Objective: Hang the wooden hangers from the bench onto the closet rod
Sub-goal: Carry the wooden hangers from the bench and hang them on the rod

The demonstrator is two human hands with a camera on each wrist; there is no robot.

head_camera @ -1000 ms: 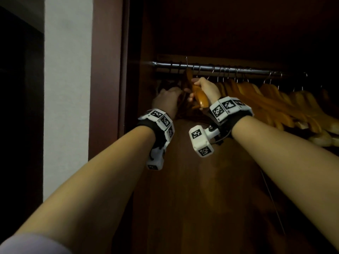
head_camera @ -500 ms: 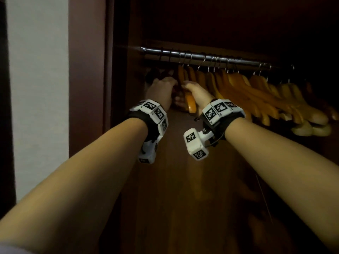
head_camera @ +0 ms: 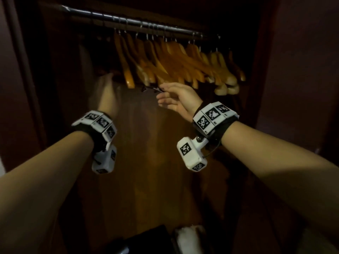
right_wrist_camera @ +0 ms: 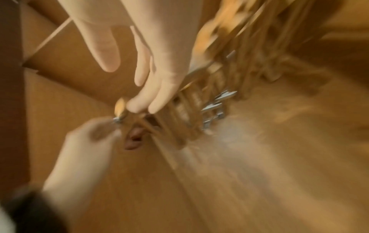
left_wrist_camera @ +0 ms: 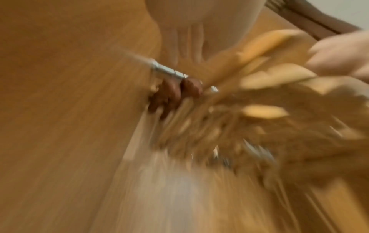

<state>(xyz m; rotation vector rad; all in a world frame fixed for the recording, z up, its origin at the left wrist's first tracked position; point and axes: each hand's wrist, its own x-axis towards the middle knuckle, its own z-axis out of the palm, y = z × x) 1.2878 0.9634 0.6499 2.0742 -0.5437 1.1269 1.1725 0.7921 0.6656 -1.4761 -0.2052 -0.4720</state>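
Across the top of the closet runs a metal rod (head_camera: 146, 24) with several orange wooden hangers (head_camera: 165, 61) hanging on it by their hooks. My right hand (head_camera: 172, 98) is just below the hangers' lower ends, fingers spread and relaxed, holding nothing. The right wrist view shows its straight fingers (right_wrist_camera: 151, 78) reaching close to the hanger ends (right_wrist_camera: 229, 71). My left hand (head_camera: 106, 94) is a blurred streak below and left of the leftmost hanger and seems empty. The left wrist view is blurred but shows the rod (left_wrist_camera: 169, 72) and hangers (left_wrist_camera: 259, 78).
Dark wooden closet walls stand close on the left (head_camera: 27, 88) and right (head_camera: 293, 88), with the wooden back panel (head_camera: 156, 162) behind my hands. A white item (head_camera: 189, 233) and a dark item (head_camera: 146, 239) lie at the bottom edge. A small dark thing (head_camera: 152, 88) sticks out under the hangers.
Both hands have let go of the leftmost hanger and dropped away from the rod. That hanger now hangs on the rod. The right hand's fingers have opened.
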